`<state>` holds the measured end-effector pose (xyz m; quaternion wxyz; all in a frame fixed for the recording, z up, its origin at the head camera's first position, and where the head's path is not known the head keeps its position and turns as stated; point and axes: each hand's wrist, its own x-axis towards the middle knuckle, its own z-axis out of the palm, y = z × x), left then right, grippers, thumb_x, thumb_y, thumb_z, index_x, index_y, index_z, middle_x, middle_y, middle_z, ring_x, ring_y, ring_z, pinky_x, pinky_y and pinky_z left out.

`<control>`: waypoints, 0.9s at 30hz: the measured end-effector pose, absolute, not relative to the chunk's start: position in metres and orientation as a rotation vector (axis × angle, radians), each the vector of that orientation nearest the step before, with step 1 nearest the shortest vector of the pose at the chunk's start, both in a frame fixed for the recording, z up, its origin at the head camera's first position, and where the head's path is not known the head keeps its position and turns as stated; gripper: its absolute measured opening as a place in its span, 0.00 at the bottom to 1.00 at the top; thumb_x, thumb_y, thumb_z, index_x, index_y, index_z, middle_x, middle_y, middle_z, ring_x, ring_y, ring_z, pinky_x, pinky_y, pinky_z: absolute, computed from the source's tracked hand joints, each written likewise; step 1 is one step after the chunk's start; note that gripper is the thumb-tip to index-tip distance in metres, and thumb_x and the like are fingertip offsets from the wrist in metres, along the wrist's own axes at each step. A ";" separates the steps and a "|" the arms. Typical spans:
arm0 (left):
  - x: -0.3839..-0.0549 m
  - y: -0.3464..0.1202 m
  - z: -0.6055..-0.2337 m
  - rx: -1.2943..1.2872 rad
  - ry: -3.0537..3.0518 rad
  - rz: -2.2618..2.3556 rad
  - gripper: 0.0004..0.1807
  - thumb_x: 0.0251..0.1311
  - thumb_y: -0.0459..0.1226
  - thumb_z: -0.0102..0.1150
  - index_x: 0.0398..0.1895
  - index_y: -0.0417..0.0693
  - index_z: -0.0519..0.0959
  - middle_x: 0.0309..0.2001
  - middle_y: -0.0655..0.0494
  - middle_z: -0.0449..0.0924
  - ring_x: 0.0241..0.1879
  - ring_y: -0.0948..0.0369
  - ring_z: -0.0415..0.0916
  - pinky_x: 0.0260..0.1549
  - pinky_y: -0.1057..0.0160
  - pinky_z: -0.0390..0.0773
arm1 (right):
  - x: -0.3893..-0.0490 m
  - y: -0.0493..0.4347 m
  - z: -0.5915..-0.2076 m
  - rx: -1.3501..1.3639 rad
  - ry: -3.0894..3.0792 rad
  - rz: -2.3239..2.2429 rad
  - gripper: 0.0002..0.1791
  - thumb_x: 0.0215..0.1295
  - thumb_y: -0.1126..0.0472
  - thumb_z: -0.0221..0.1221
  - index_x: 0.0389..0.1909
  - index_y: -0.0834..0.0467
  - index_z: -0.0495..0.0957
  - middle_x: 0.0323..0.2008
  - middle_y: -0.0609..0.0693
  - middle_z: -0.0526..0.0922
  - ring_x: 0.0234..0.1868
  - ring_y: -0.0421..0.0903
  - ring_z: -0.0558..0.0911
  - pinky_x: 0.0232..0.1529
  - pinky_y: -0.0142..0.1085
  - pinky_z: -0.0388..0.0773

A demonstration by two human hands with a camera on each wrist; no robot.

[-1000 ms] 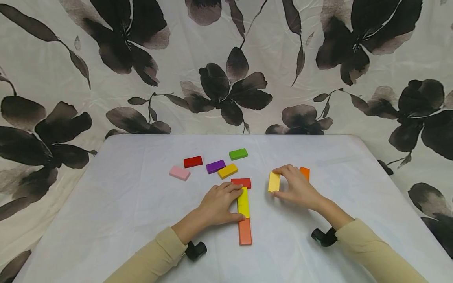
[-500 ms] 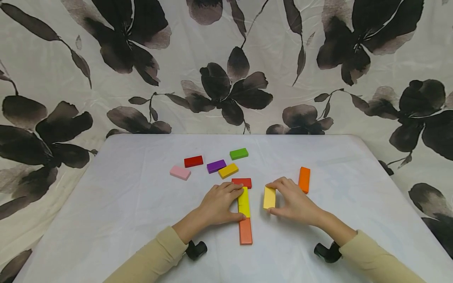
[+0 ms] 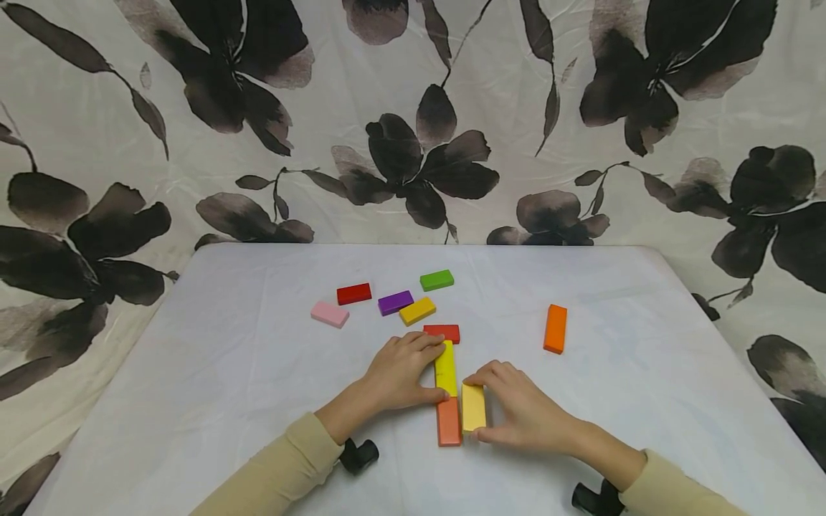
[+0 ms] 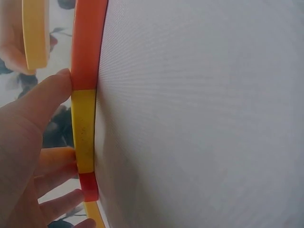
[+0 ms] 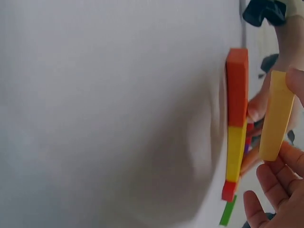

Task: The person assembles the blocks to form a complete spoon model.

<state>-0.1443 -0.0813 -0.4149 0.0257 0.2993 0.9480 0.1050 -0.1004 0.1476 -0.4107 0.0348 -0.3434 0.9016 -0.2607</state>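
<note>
In the head view, my left hand [image 3: 399, 374] spans the bright yellow block [image 3: 445, 369], thumb at its near end and fingertips at its far end. A coral-orange block [image 3: 449, 423] continues the line towards me, and a red block [image 3: 442, 333] lies crosswise at the far end. My right hand [image 3: 525, 408] pinches a pale yellow block [image 3: 474, 408] by its two ends, just right of the coral-orange one. The right wrist view shows this pale yellow block [image 5: 277, 116] raised above the row. In the left wrist view the left thumb [image 4: 59, 88] touches where coral-orange and yellow meet.
Beyond the row lie loose blocks: pink [image 3: 330, 314], dark red [image 3: 353, 294], purple [image 3: 395, 302], golden yellow [image 3: 417, 311] and green [image 3: 437, 279]. An orange block [image 3: 555, 329] lies apart to the right. The white table [image 3: 226, 373] ends at a floral cloth [image 3: 310, 122].
My right hand has brought the pale yellow block left and towards me, from near the orange block to beside the coral-orange one. The left hand has stayed on the yellow block.
</note>
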 end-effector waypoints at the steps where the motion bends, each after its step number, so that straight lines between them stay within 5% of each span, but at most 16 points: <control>1: -0.144 -0.081 -0.415 0.925 2.931 0.324 0.40 0.45 0.60 0.62 0.60 0.50 0.72 0.62 0.55 0.69 0.62 0.54 0.63 0.57 0.50 0.66 | -0.098 0.147 -0.411 -1.065 2.763 -0.804 0.33 0.46 0.44 0.68 0.54 0.52 0.71 0.49 0.38 0.70 0.50 0.36 0.68 0.51 0.38 0.71; 27: -0.148 -0.083 -0.415 0.923 2.912 0.368 0.40 0.46 0.58 0.62 0.61 0.49 0.70 0.63 0.55 0.67 0.63 0.54 0.61 0.57 0.49 0.65 | -0.061 0.123 -0.427 -1.475 2.707 -0.770 0.31 0.50 0.39 0.63 0.51 0.52 0.70 0.46 0.39 0.70 0.45 0.34 0.66 0.45 0.29 0.67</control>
